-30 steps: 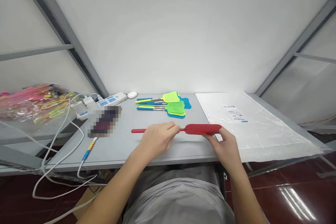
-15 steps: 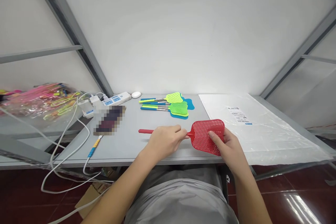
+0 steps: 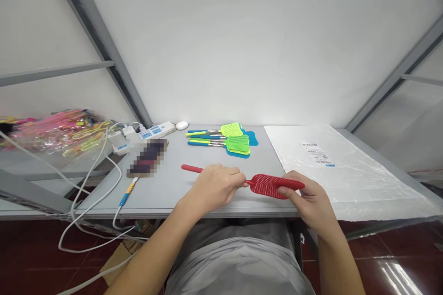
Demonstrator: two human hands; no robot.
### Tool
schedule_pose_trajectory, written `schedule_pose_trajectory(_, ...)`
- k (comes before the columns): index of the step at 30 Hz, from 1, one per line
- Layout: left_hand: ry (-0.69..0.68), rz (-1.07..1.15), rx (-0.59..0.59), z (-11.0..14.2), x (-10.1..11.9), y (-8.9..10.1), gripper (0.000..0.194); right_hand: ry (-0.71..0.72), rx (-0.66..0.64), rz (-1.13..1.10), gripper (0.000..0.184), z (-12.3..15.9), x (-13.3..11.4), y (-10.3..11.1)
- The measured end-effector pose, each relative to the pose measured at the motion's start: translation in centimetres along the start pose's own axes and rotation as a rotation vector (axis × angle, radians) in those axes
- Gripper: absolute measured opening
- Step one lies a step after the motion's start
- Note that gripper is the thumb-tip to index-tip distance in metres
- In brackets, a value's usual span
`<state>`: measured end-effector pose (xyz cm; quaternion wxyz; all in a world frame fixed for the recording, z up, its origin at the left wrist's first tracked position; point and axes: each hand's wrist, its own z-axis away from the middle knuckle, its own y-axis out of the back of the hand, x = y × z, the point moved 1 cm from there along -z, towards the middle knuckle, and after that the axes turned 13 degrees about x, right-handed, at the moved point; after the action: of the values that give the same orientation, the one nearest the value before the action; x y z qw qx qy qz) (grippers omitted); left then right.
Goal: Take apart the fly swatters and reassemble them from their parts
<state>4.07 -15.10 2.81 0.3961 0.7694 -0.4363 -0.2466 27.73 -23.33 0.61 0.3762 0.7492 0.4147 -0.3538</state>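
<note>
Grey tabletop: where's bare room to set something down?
The tabletop is bare between the pixelated object and the left hand, and, more narrowly, between the swatter pile and white package. Crowded: back left, around the power strip.

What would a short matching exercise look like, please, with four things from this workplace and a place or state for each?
Things
1. red swatter
2. power strip
3. labelled white plastic
4. green and blue swatters

Places or states
A. spread over the right side of the table
B. lying overlapped in a group near the middle of the rear edge
C. held over the front part of the tabletop
D. at the rear left, with plugs in it

Right pairs: 1-C, 2-D, 3-A, 4-B
</note>
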Motion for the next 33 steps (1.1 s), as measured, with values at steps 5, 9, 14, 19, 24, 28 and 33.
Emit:
schedule_pose_trajectory(5, 0.004, 0.0, -0.008, 0.0, 0.1, 0.2, 0.018, 0.297, 0.005, 0.141, 0.023, -0.1, -0.2, 0.4)
schedule_pose_trajectory(9, 0.044, -0.049, 0.005, -0.3, -0.5, -0.1, 0.014, 0.365, 0.064, 0.322, 0.016, -1.4, 0.1, 0.4)
schedule_pose_trajectory(14, 0.127, -0.149, 0.093, -2.6, -3.2, -1.2, 0.022, -0.036, -0.264, 0.339, 0.033, -5.9, 0.6, 0.7)
schedule_pose_trajectory(19, 0.128, -0.194, 0.166, -6.2, -6.8, -3.4, 0.032, -0.497, -0.348, 0.102, 0.066, -12.5, 1.5, 1.3)
schedule_pose_trajectory(24, 0.002, -0.203, 0.195, -7.6, -7.8, -4.1, 0.026, -0.611, -0.597, -0.071, 0.05, -15.8, 2.0, 1.0)
schedule_pose_trajectory(28, -0.155, -0.223, 0.189, -8.5, -7.8, -3.5, 0.024, -0.588, -0.66, -0.054, 0.041, -16.2, 2.9, -0.2)
schedule_pose_trajectory(33, -0.236, -0.27, 0.174, -13.0, -9.8, -3.9, 0.021, -0.491, -0.623, -0.097, 0.047, -19.7, 4.9, -1.0)
